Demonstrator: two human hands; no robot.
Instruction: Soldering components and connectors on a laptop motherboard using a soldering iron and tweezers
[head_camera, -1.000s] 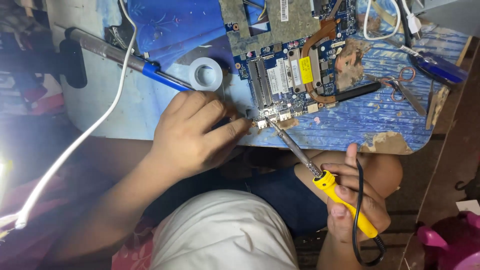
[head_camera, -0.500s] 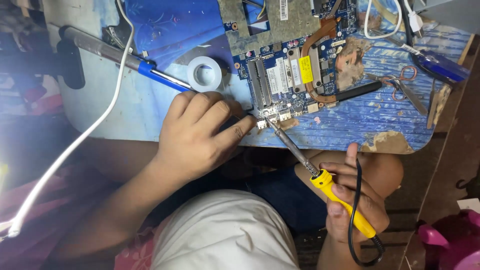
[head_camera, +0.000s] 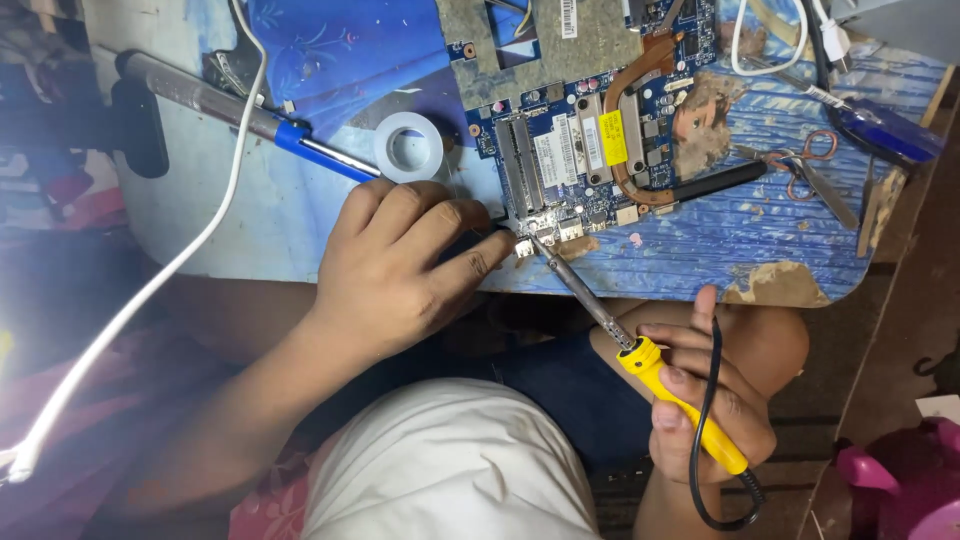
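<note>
A blue circuit board (head_camera: 580, 150) with a copper heat pipe lies on a blue patterned table (head_camera: 700, 240). My right hand (head_camera: 710, 400) grips the yellow handle of a soldering iron (head_camera: 640, 350); its metal tip touches a small metal connector at the board's near edge. My left hand (head_camera: 400, 265) rests on the table just left of that spot, fingers curled and pinching something thin and dark near the connector; what it holds is too small to name.
A roll of white tape (head_camera: 408, 148) sits behind my left hand. A blue-and-grey tool (head_camera: 250, 115) lies at the far left, a white cable (head_camera: 170, 270) hangs down. Scissors (head_camera: 800, 165) and a black-handled tool (head_camera: 710, 185) lie right of the board.
My left hand has shifted slightly toward the board's edge. The soldering iron stays on the same spot, and my right hand has barely moved.
</note>
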